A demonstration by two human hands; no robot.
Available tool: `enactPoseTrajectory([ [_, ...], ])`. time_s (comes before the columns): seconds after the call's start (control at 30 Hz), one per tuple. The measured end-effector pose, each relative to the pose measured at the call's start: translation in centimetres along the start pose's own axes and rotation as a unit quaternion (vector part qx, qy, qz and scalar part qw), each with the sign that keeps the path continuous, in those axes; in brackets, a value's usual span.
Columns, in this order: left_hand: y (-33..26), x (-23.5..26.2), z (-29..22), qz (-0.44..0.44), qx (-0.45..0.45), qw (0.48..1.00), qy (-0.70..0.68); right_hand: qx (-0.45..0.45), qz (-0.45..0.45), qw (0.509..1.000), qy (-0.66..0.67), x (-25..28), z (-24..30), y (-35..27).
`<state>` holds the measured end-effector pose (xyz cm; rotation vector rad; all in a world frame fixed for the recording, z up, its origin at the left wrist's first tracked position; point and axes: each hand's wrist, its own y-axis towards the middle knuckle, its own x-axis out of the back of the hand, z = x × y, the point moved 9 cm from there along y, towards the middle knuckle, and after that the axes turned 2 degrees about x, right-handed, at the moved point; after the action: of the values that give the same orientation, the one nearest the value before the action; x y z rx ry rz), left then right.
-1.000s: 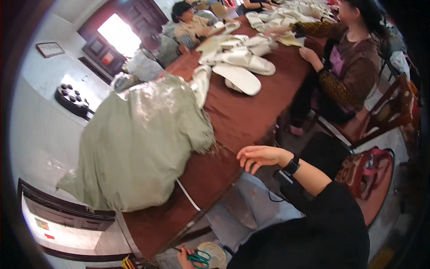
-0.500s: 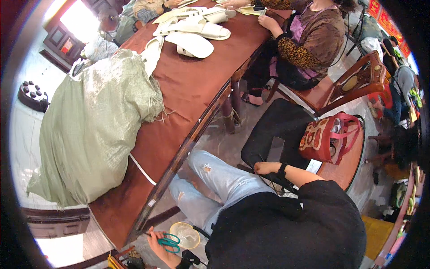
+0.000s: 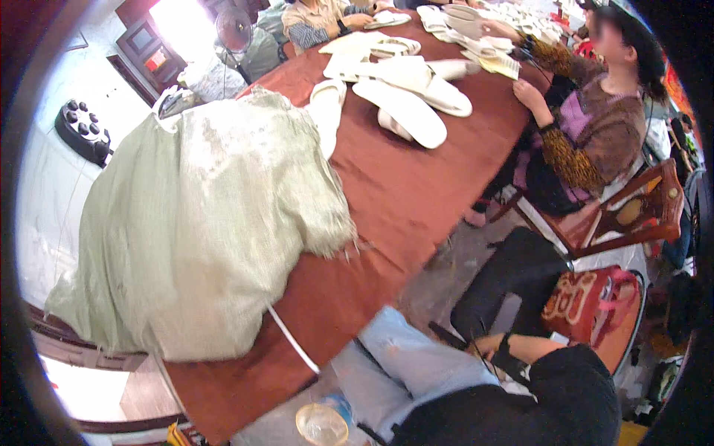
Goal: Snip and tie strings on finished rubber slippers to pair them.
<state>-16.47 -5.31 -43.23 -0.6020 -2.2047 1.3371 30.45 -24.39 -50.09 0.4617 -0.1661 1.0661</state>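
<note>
My right hand [image 3: 487, 346] is low on the right, beside my jeans and a black cloth-like thing [image 3: 506, 275] on a seat. Its fingers look curled around something dark with thin black cords, blurred and partly hidden, so I cannot make out what it is. My left hand is out of view. By my left leg, below the table edge, is a clear round tub [image 3: 323, 425] with a yellowish rim. A large pale green woven sack [image 3: 201, 245] stands on the near left of the table, with a white strip [image 3: 294, 340] beside it.
White slippers [image 3: 401, 111] lie piled on the brown-covered table [image 3: 401, 201]. Across to the right, a co-worker's hand [image 3: 529, 98] rests at the edge. A red handbag [image 3: 576, 303] and a wooden chair [image 3: 632, 215] stand right. A fan [image 3: 233, 30] is far left.
The view has shifted, so the table and sack sit lower and further right. My left hand, which held green-handled scissors, has left the view. My right hand stays by the black thing.
</note>
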Motion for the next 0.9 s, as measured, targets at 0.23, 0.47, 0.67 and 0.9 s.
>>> enactPoseTrajectory([
  [0.23, 16.6, 3.0, -18.6, 0.04, -0.104, 0.994, -0.022, -0.078, 0.52, 0.839, 0.139, 4.4, -1.2, -0.9],
  [0.47, 21.9, 2.7, -25.2, 0.077, -0.142, 0.986, -0.049, -0.232, 0.46, 0.817, 0.257, 17.2, 0.7, -0.1],
  [0.67, 21.4, 8.7, -31.3, 0.023, -0.197, 0.979, -0.047, -0.309, 0.408, 0.812, 0.281, 29.2, -0.8, 6.8],
  [0.9, 18.1, 11.8, -32.9, -0.029, -0.221, 0.974, -0.036, -0.374, 0.333, 0.795, 0.342, 33.7, -4.5, 7.0],
])
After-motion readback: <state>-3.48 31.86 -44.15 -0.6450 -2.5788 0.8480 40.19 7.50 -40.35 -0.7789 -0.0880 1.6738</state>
